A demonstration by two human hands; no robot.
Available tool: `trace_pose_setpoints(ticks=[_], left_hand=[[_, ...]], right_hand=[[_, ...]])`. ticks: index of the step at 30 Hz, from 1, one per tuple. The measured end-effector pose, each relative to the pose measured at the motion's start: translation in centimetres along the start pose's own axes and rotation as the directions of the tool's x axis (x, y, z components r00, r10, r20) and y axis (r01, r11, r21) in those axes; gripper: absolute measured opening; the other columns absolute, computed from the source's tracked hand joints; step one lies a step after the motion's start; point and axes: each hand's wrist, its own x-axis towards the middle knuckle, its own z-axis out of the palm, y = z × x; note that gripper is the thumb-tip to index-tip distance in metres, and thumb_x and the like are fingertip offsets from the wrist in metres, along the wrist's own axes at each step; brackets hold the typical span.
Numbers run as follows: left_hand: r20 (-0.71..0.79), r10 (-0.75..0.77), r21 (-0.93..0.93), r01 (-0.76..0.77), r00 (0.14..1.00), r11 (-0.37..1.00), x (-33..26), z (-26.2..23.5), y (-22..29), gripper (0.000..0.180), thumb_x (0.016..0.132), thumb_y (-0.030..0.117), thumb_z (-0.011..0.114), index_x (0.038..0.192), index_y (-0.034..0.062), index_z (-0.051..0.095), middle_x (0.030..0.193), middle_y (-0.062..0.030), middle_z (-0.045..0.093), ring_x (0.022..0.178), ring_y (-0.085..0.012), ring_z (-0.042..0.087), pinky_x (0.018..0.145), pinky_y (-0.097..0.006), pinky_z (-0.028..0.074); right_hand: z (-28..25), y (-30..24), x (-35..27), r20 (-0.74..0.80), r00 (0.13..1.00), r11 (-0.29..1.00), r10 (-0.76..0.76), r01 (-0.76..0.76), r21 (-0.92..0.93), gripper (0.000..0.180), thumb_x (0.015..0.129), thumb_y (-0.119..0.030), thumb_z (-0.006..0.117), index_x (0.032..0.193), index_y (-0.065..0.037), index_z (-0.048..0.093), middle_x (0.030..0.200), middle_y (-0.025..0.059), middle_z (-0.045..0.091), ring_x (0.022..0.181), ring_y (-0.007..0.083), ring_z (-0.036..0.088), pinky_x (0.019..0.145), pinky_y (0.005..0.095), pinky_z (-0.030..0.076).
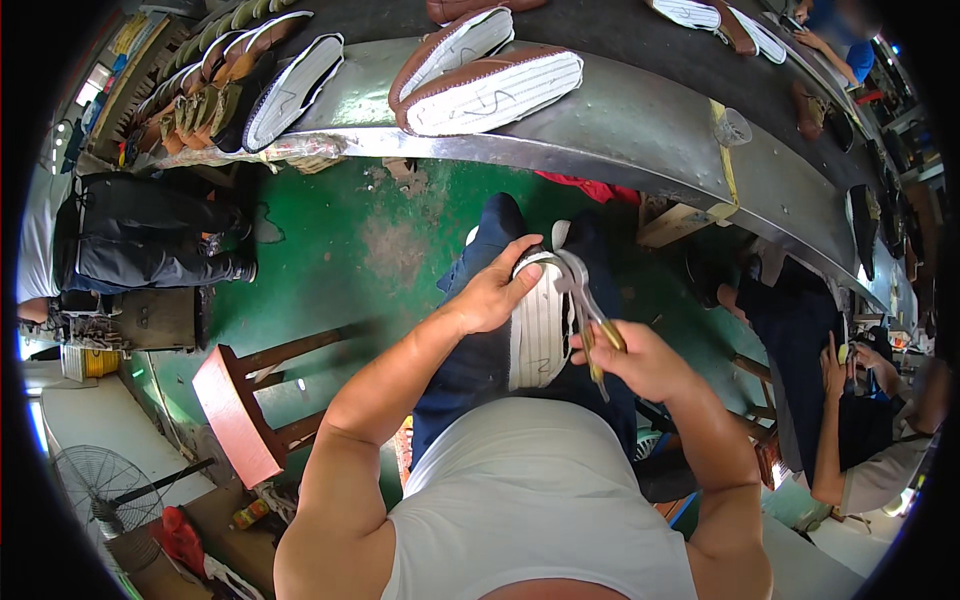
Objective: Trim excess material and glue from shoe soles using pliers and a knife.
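Observation:
Sole side up, a shoe (537, 345) with a white striped bottom and a dark edge lies across my lap, its toe end pointing away from me. My left hand (497, 288) is closed around the toe end, thumb on the white bottom. A pair of lasting pincers (583, 290), grey metal with brass-coloured handles, is gripped in my right hand (640, 360). The pincers' jaws sit at the shoe's toe edge beside my left thumb. Whether the jaws have hold of the upper is too small to tell. My right fingers wrap round the handles at the shoe's right side.
Ahead runs a curved metal-edged bench (620, 105) bearing brown shoes (490, 95) with white bottoms and a clear cup (733, 127). A pink-topped stool (237, 415) stands left, near a fan (100, 480). Other people work at right and far right; another person's dark-trousered legs (160, 230) are at left.

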Motion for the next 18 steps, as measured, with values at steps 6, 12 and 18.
trace_pose_setpoints(ticks=[6,12,18], left_hand=[[-0.009,-0.059,-0.005,0.059,0.998,0.998,0.2,-0.3,-0.5,0.059,0.105,0.044,0.045,0.152,0.0097,0.031,0.131,-0.0139,0.057,0.122,-0.0214,0.051,0.108,-0.032,0.037],[-0.019,-0.077,-0.089,0.075,0.997,0.993,0.7,-0.2,-0.6,0.054,0.104,0.035,0.053,0.147,0.0078,0.038,0.128,-0.0139,0.059,0.118,-0.0212,0.053,0.104,-0.032,0.041],[-0.122,-0.129,-0.314,0.085,0.984,0.946,1.1,-0.6,-3.5,0.046,0.100,0.022,0.062,0.141,0.0094,0.046,0.119,-0.0065,0.061,0.108,-0.0143,0.055,0.094,-0.029,0.046]], right_hand=[[1.6,0.2,0.4,-0.077,0.994,0.980,0.082,-0.066,0.189,0.032,0.098,-0.016,0.056,0.126,0.001,0.056,0.110,0.0087,0.062,0.108,0.0206,0.063,0.088,0.0348,0.052],[-0.4,-1.2,2.5,0.089,0.977,0.936,0.195,-0.212,0.282,0.026,0.101,-0.020,0.056,0.116,0.001,0.056,0.097,0.0069,0.062,0.084,0.0161,0.062,0.074,0.0331,0.057],[-1.1,1.5,5.4,-0.115,0.985,0.796,-0.132,0.036,-0.604,0.016,0.096,-0.013,0.058,0.101,0.001,0.057,0.077,0.0120,0.064,0.062,0.0225,0.062,0.062,0.0337,0.052]])
